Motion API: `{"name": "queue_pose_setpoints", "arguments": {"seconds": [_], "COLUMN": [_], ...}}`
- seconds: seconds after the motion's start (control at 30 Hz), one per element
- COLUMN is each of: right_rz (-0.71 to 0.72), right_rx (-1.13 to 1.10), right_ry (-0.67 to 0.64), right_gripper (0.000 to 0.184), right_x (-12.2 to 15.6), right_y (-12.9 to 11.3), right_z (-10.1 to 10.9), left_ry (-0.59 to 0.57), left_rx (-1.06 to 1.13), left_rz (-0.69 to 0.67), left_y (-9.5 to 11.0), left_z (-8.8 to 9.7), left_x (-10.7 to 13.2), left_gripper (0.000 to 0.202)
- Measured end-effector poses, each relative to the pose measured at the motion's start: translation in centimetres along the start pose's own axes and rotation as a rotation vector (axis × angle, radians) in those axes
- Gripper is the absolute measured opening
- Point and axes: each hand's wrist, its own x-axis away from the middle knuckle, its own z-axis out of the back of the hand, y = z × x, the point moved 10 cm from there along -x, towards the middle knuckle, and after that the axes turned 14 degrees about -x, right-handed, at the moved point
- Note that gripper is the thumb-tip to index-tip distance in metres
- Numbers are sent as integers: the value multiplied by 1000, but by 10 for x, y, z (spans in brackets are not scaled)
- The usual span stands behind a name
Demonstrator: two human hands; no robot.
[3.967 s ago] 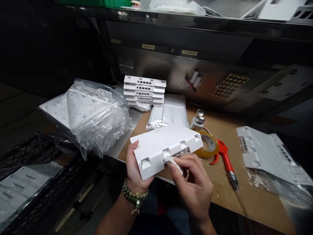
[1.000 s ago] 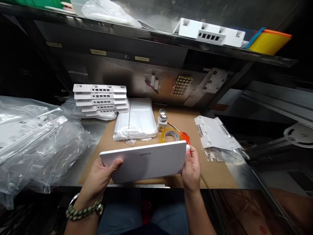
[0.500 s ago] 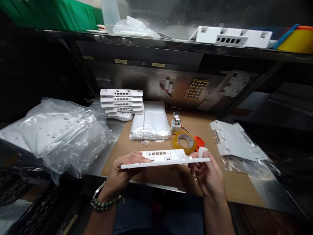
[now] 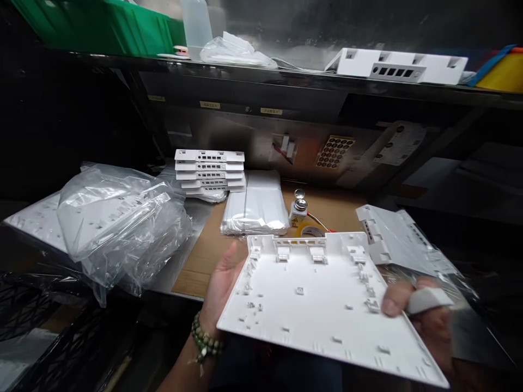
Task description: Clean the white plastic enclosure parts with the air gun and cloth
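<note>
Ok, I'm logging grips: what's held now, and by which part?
A white plastic cover, by its side edges: the left hand at the left, the right hand at the right. The right hand also has a small white wad between its fingers.

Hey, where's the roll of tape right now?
In the head view, the roll of tape lies just right of centre, beside the metal-topped bottle, partly hidden behind the white panel.

White plastic cover: held between left hand and right hand, inner face toward the camera, moulded clips along both sides, row of port openings at far edge. White wad (cloth or paper, not determinable) gripped in right hand, beside the cover's right edge.
</note>
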Motion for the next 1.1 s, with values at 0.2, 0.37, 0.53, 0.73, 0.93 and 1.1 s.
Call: {"name": "queue_pose_setpoints", "arguments": {"seconds": [0.2,0.37,0.53,0.73,0.93,1.1], "right_rz": [-110,208,169,250,226,207], "right_rx": [47,528,564,548,559,582], "right_ry": [-27,57,-665,-725,-696,-718], "right_gripper": [18,19,23,19,16,13], "right_x": [-19,-20,48,75,67,71], "right_y": [36,16,32,36,36,38], "right_z": [19,-5,-145,-182,-178,-182], "left_ry": [-263,148,264,260,289,276], "left_rx": [-62,-71,-167,-219,-265,-280], "left_rz": [173,-109,-428,-449,-517,-514], "left_y": [-16,33,59,58,62,66], "left_z": [-26,-5,-12,-12,-10,-8], "left_x": [11,1,0,3,5,9], "left_gripper": [70,60,61,53,56,55]}}
